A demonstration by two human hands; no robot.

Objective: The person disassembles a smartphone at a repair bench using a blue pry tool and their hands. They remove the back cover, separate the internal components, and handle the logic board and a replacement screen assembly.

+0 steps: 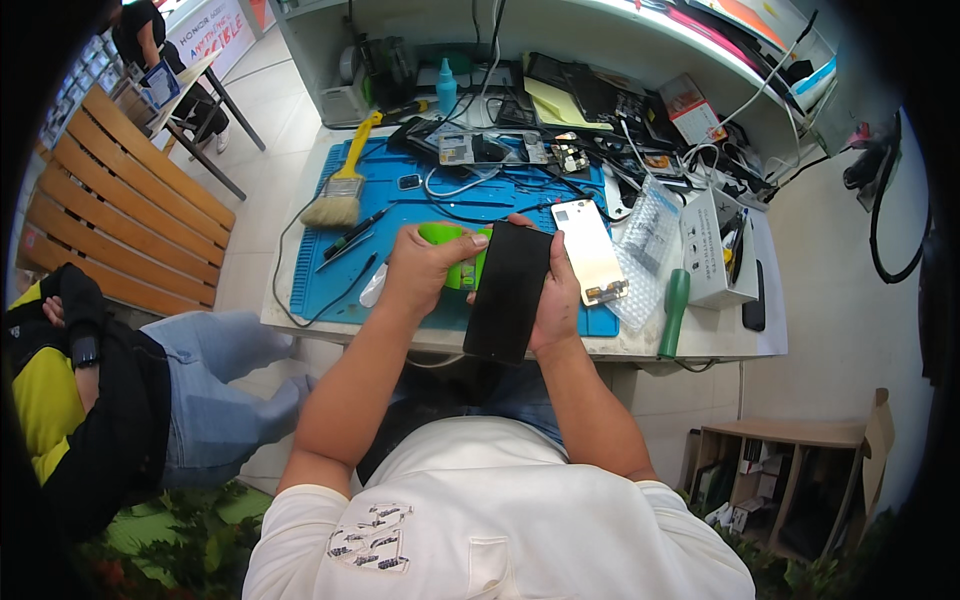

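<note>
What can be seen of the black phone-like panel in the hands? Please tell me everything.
The black phone-like panel is a rectangle with a plain, smooth face, glass-like and unlit. Held above the desk, its top leans slightly right. The right hand grips its right side; the left hand, with a green piece, is at its upper left, contact there unclear. Its back is hidden.

Slatted wooden bench point(150, 151), tiled floor point(245, 275) (pale like the wall point(825, 345))

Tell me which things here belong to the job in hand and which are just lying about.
In the job: black panel, green piece; probably the blue mat.

Apparently just lying about: brush, blue bottle, white box, bubble wrap.
</note>
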